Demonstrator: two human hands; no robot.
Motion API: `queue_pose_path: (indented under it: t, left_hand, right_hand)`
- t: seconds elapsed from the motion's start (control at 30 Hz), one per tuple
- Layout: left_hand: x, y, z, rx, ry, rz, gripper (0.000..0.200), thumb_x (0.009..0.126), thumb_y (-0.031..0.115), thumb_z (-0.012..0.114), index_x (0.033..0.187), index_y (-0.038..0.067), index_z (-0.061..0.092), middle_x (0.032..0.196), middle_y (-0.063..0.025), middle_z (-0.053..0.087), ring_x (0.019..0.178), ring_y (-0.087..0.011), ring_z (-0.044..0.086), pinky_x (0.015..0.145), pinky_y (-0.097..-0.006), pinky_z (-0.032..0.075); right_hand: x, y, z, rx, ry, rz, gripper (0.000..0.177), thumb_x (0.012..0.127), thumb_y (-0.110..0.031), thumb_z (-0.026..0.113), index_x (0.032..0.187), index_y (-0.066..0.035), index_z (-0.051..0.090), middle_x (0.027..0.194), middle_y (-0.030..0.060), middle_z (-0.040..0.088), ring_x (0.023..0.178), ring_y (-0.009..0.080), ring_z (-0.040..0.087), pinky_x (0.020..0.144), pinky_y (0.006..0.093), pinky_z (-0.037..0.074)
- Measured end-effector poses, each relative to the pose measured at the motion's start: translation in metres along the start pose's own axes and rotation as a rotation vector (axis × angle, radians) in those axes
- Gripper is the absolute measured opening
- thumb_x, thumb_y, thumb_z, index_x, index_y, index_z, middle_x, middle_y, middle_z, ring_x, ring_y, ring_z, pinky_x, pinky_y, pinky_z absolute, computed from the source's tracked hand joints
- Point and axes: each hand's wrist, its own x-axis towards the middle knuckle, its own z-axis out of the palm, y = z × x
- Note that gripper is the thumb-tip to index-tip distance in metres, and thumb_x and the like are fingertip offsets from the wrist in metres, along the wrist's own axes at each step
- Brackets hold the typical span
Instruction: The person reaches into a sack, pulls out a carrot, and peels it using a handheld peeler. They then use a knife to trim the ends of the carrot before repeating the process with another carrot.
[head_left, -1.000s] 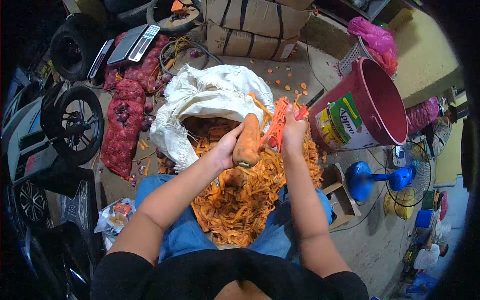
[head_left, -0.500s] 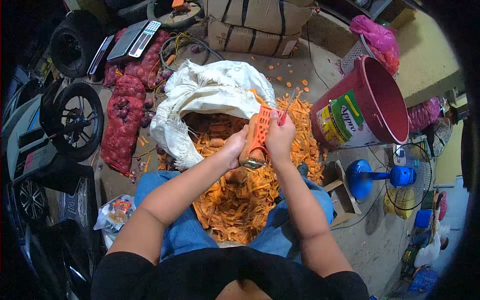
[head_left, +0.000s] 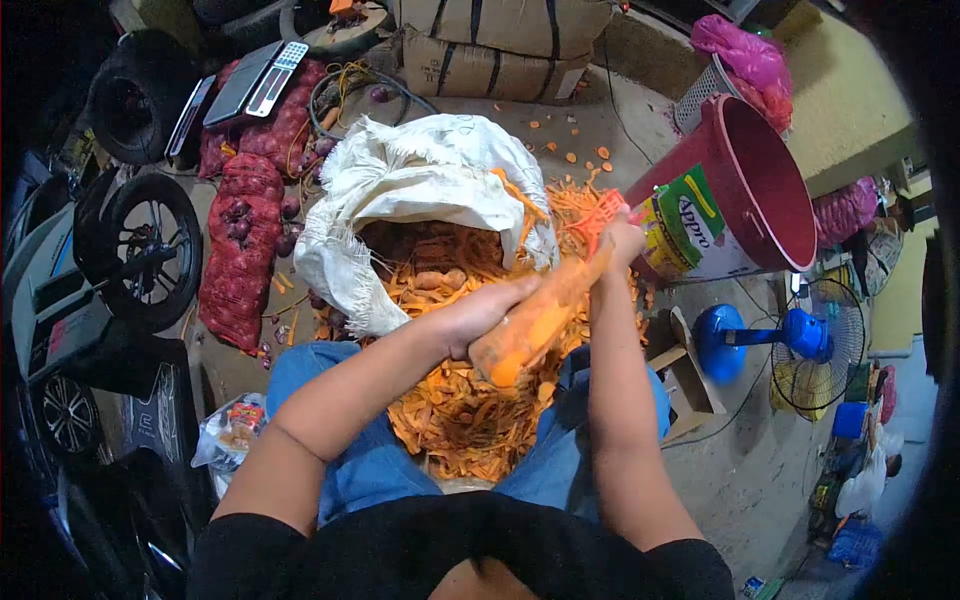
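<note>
A large, partly peeled carrot (head_left: 535,325) lies slanted between my hands, its thick end toward me. My left hand (head_left: 485,315) is closed round its left side. At the carrot's far end, my right hand (head_left: 622,240) grips a red peeler (head_left: 592,218), blurred by motion. Orange peelings (head_left: 460,410) are heaped below, between my knees. Just beyond my left hand is an open white sack (head_left: 345,265) with carrots (head_left: 440,280) inside. A strip of peel hangs over the sack's edge.
A dark red bucket (head_left: 705,150) stands tilted in view at the right, near a blue fan (head_left: 805,335) and an open cardboard box (head_left: 690,400). Red net bags of onions (head_left: 240,265) and a scale (head_left: 245,85) are on the left. Taped cartons (head_left: 490,70) lie at the back.
My right hand and the peeler have moved right and away from me, toward the bucket. The carrot now shows more bare orange surface and its near end sits lower.
</note>
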Motion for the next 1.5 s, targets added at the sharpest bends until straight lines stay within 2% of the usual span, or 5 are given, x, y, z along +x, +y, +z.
queue_pose_path:
  t: [0.27, 0.67, 0.9, 1.13, 1.5]
  left_hand:
    - [0.005, 0.006, -0.034, -0.305, 0.195, 0.128, 0.04, 0.083, 0.037, 0.032, 0.106, 0.005, 0.043, 0.09, -0.0094, 0.054, 0.076, -0.0191, 0.054, 0.068, -0.0313, 0.045]
    - [0.0, 0.006, -0.036, -0.295, 0.206, 0.125, 0.04, 0.085, 0.036, 0.027, 0.104, 0.005, 0.043, 0.089, -0.0088, 0.055, 0.074, -0.0166, 0.056, 0.068, -0.0307, 0.046]
    - [-0.003, 0.009, -0.026, -0.173, 0.145, 0.009, 0.041, 0.083, 0.037, 0.034, 0.104, 0.003, 0.045, 0.091, -0.009, 0.055, 0.075, -0.0151, 0.056, 0.067, -0.0283, 0.046]
    - [-0.032, 0.014, -0.007, -0.102, 0.063, 0.006, 0.04, 0.082, 0.037, 0.038, 0.101, 0.003, 0.047, 0.089, -0.0087, 0.055, 0.072, -0.0142, 0.056, 0.064, -0.0287, 0.047]
    - [0.016, 0.007, -0.048, -0.411, 0.211, 0.203, 0.035, 0.085, 0.032, 0.031, 0.102, 0.005, 0.045, 0.09, -0.0075, 0.055, 0.077, -0.0159, 0.055, 0.068, -0.0304, 0.046]
  right_hand:
    - [-0.054, -0.085, -0.018, 0.627, -0.34, 0.218, 0.027, 0.08, -0.02, 0.045, 0.064, 0.001, 0.048, 0.053, 0.0002, 0.043, 0.047, 0.0115, 0.041, 0.046, 0.0269, 0.033]
    - [-0.103, -0.082, -0.009, 0.355, -0.513, -0.155, 0.022, 0.081, -0.018, 0.044, 0.073, 0.002, 0.05, 0.064, 0.0073, 0.051, 0.06, 0.0137, 0.046, 0.056, 0.0276, 0.038]
    - [-0.028, -0.05, 0.007, 0.1, -0.149, 0.178, 0.023, 0.079, -0.017, 0.046, 0.072, 0.004, 0.05, 0.057, 0.008, 0.051, 0.05, 0.0164, 0.046, 0.051, 0.0285, 0.037]
    - [0.024, 0.014, 0.019, 0.177, 0.14, 0.097, 0.026, 0.078, -0.02, 0.048, 0.071, 0.005, 0.05, 0.058, 0.0075, 0.051, 0.048, 0.0157, 0.046, 0.048, 0.0293, 0.036]
    - [-0.107, -0.085, -0.005, 0.384, -0.533, -0.235, 0.021, 0.081, -0.019, 0.044, 0.073, 0.0, 0.048, 0.057, 0.0055, 0.048, 0.052, 0.0119, 0.043, 0.05, 0.0272, 0.036]
